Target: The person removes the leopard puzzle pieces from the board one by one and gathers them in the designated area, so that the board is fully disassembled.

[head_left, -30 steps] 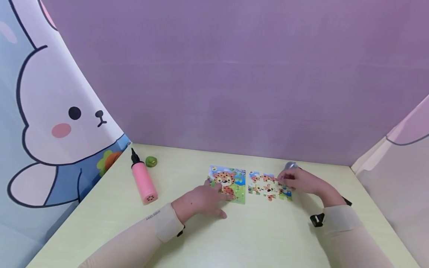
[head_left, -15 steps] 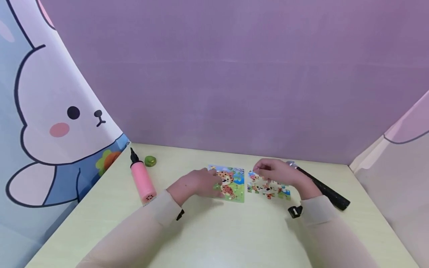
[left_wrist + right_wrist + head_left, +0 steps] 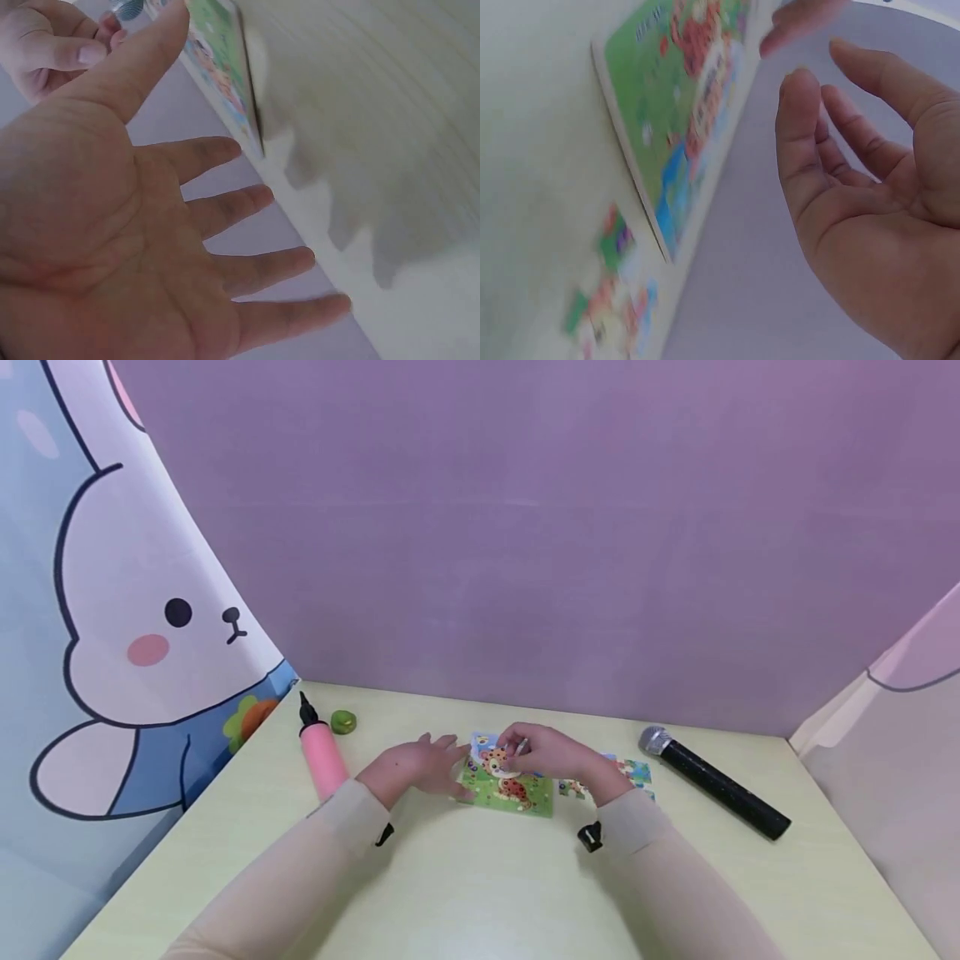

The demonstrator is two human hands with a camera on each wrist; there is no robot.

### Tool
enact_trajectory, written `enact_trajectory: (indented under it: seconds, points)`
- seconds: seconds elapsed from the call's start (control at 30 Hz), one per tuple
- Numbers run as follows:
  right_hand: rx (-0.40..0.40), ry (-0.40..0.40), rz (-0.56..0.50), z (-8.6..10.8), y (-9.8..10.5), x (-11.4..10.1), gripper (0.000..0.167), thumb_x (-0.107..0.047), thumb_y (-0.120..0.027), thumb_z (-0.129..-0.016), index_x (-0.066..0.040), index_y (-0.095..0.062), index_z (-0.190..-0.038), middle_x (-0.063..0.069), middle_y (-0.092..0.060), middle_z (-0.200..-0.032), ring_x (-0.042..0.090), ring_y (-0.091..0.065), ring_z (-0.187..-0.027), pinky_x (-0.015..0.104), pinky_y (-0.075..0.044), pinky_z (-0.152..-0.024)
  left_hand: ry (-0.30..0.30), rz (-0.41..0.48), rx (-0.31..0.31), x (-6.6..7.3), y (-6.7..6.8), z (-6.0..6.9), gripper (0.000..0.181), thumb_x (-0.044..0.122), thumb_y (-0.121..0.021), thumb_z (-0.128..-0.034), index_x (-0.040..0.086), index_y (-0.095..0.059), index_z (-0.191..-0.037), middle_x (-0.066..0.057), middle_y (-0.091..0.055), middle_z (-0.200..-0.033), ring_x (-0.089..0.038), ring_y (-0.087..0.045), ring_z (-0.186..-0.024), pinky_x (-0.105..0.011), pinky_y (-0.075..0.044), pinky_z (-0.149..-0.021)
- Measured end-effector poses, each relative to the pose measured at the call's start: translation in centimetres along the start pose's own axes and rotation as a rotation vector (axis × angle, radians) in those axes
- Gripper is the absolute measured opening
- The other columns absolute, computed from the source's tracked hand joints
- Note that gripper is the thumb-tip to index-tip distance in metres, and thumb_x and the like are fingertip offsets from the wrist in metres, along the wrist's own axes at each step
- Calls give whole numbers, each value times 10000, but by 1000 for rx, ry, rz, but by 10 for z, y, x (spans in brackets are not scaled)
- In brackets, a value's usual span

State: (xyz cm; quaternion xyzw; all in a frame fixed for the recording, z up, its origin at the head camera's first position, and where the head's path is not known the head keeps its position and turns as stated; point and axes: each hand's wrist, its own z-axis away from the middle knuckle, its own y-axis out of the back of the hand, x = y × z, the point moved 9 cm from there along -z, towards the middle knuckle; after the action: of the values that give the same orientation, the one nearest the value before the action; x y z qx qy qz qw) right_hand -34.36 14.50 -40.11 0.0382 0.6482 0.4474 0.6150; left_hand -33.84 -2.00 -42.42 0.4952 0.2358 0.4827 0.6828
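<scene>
My left hand (image 3: pixel 427 768) hovers beside the left edge of a leopard-picture puzzle board (image 3: pixel 525 802), its fingers spread wide. In the left wrist view, the palm and straight fingers of the left hand (image 3: pixel 142 232) hold nothing. My right hand (image 3: pixel 551 752) is above the upper part of the board, partly covering it. The right wrist view shows the loosely bent fingers of the right hand (image 3: pixel 877 187) apart from the thumb, with no piece seen between them. Several joined puzzle pieces (image 3: pixel 633 770) lie right of the board, partly behind the right forearm.
A black microphone (image 3: pixel 720 785) with a silver head lies at the right. At the left are a pink hand pump (image 3: pixel 322 760) with a black nozzle and a small green object (image 3: pixel 343 722). A purple backdrop (image 3: pixel 525 543) rises behind the table (image 3: pixel 480 893).
My right hand has moved left from the joined pieces to over the board, uncovering the microphone. My left hand has lifted off the board and drawn left, fingers spreading.
</scene>
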Motion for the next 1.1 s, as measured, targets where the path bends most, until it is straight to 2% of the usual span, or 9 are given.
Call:
enact_trajectory:
  seconds: [0.17,0.37,0.6,0.8,1.1]
  points:
    - [1,-43,-30,-15,-14,5,413,-134,-725,-1006,-39,-609,-1391,160,-634,-1248,197,-663,-923,407,-631,-841,6,38,-20,-7,-5,-6,958,669,-704,-941,307,-265,-1712,-105,-149,-1820,-540,-150,-1645,-745,-208,-1307]
    - [5,-52,-8,-24,-27,8,437,-134,-756,-970,-78,-625,-1383,147,-644,-1298,193,-631,-1007,309,-585,-825,18,59,-45,-8,-9,-9,946,674,-710,-935,370,-254,-1706,-74,-119,-1828,-557,-114,-1644,-798,-211,-1271]
    - [-27,-61,4,-28,-40,11,445,-152,-827,-929,-77,-631,-1322,95,-652,-1190,208,-595,-1022,339,-561,-860,14,92,-48,-6,-10,-8,932,642,-724,-940,357,-272,-1704,-78,-158,-1821,-547,-122,-1648,-792,-194,-1280]
    - [-36,-58,69,-30,-45,10,482,-189,-876,-877,-70,-647,-1284,65,-657,-1169,195,-577,-1045,363,-542,-938,5,84,-45,-6,-9,-8,928,643,-724,-941,352,-279,-1702,-77,-167,-1820,-551,-141,-1643,-789,-221,-1275]
    - [-49,-83,124,-29,-47,5,459,-202,-903,-853,-52,-610,-1173,42,-570,-995,182,-514,-905,332,-468,-796,3,86,-42,-4,-7,-6,926,622,-739,-941,328,-297,-1700,-99,-180,-1815,-560,-158,-1636,-775,-232,-1281]
